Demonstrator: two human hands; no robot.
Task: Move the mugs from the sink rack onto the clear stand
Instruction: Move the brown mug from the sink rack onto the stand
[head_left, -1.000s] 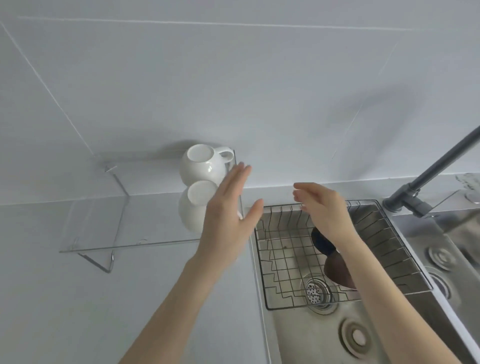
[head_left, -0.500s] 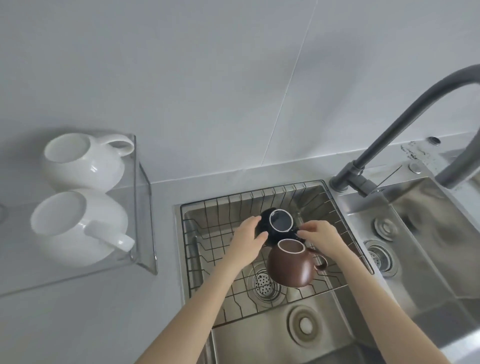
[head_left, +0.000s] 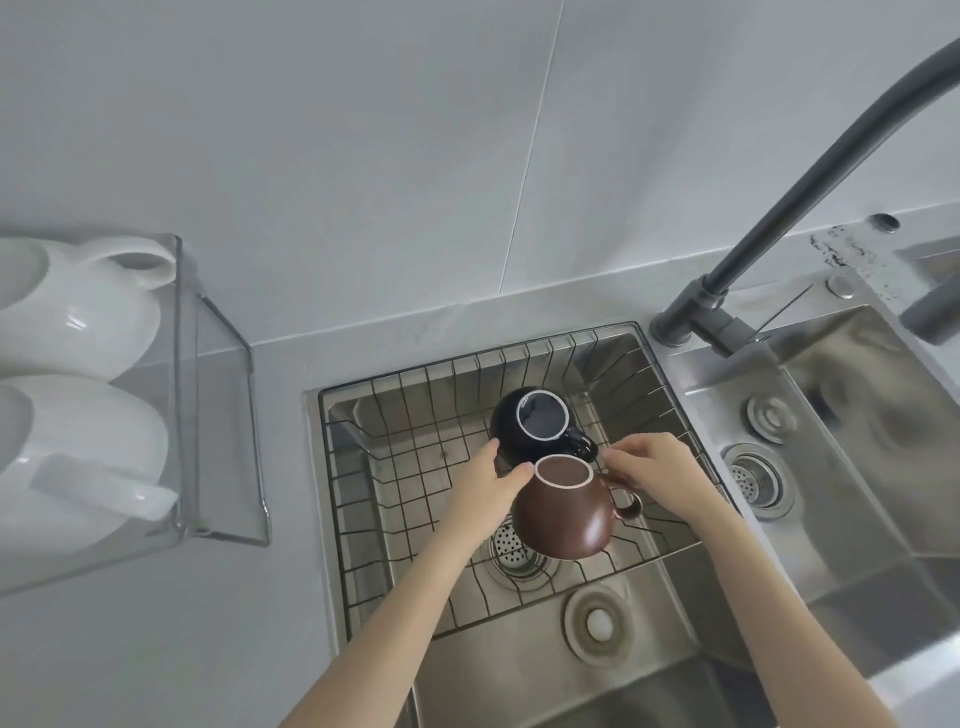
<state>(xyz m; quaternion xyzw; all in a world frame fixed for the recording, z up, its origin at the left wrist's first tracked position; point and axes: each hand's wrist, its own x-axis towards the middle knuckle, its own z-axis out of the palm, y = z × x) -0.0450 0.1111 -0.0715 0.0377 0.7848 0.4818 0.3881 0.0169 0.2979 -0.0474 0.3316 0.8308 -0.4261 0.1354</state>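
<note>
In the rack (head_left: 395, 499), just before the black mug (head_left: 519, 431), I cupped the brown mug (head_left: 563, 514) with my left hand (head_left: 488, 488), right hand (head_left: 660, 473) pinching its handle, judging it glossy, slippery, breakable.

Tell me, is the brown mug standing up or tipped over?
Tipped. The brown mug lies on its side in the sink rack: its white-rimmed mouth faces the wall, its handle sticks out toward the right hand.

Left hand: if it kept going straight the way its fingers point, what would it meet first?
Probably the black mug. The left hand points up and away beside the brown mug, fingertips right at the black mug's near side; depth is unclear, so contact can't be confirmed.
</note>
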